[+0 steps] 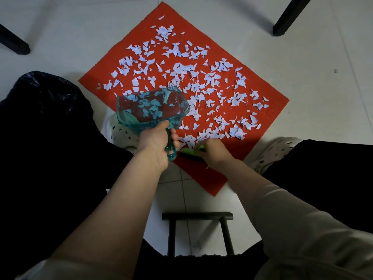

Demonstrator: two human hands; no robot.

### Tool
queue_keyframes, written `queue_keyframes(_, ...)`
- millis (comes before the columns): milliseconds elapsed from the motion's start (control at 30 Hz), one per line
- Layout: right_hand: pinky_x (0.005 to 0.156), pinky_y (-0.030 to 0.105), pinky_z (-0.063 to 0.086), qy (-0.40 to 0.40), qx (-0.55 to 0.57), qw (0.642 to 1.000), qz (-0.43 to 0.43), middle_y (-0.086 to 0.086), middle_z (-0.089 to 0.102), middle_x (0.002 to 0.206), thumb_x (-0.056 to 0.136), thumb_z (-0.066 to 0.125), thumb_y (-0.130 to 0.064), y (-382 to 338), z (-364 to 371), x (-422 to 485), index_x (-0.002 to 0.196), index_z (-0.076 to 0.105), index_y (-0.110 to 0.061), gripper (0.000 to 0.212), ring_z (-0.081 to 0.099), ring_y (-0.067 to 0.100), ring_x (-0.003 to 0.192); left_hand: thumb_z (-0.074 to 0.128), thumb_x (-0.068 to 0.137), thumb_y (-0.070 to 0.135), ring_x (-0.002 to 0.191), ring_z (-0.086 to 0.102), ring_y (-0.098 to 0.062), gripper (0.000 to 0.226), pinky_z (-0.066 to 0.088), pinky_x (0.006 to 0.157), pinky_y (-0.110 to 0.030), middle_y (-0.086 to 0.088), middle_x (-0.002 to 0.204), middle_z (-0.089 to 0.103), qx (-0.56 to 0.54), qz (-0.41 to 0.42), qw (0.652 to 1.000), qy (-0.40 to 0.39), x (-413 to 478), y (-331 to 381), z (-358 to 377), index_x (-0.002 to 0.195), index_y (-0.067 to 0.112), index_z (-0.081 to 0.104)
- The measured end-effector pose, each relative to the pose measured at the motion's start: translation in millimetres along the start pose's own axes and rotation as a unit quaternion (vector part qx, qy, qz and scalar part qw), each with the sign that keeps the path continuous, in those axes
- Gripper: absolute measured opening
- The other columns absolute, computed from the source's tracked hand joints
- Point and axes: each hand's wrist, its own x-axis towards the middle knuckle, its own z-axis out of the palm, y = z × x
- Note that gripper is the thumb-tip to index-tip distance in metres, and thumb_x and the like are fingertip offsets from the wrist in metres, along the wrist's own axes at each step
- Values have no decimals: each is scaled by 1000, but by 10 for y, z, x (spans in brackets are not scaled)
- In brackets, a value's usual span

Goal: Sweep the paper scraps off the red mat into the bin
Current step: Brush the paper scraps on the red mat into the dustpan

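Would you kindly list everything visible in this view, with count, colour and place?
red mat: one, red, on the floor ahead
paper scraps: many, white, scattered over the mat
dustpan: one, clear teal, over the mat's near-left edge
brush: one, green with dark bristles, at the mat's near corner
bin: one, lined with a black bag, left of the mat
furniture legs: two, black, far left and far right
stool frame: one, dark, nearest the person
clogs: two, white, either side of the mat
left hand: grips the dustpan handle
right hand: holds the brush
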Motion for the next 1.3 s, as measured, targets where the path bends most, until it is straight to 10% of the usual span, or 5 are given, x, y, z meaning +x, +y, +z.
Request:
queue_keyframes(467,93,39,53,-21,25,999,-23,14,66,116,95,57,-14,-192,92,50,118,66,-5,26,63,28,104,52,96,21,29,43,-6,12,35,32,-13,0,62,49,-10,2,1000,-3,0,4,-21,95,10,49)
queue_keyframes(700,64,34,49,115,32,993,12,19,68,94,95,52,-8,-173,-152,158,99,68,0,19,63,30,79,51,97,20,29,42,-6,9,34,32,-13,0,64,48,-13,7,1000,0,46,2,-48,96,11,49)
queue_keyframes(933,82,41,57,-4,25,1000,4,16,69,102,95,54,-12,-275,-6,116,107,69,-2,21,65,29,88,52,96,21,30,44,-6,10,35,32,-13,0,64,49,-8,8,1000,-5,43,-18,-25,96,11,50)
queue_keyframes(1167,77,43,58,142,73,986,41,19,70,102,97,51,-6,-34,-291,149,116,67,-5,25,67,30,84,51,97,19,30,42,-6,11,34,32,-13,-1,64,48,-8,4,1000,-8,34,-31,-27,90,11,49)
queue_keyframes(1300,59,19,56,23,146,988,52,7,68,109,95,58,-9,155,-451,111,114,70,-13,23,67,12,77,51,97,20,29,42,-6,11,34,31,-13,-1,64,48,-4,-2,1000,-10,21,-39,20,96,10,48)
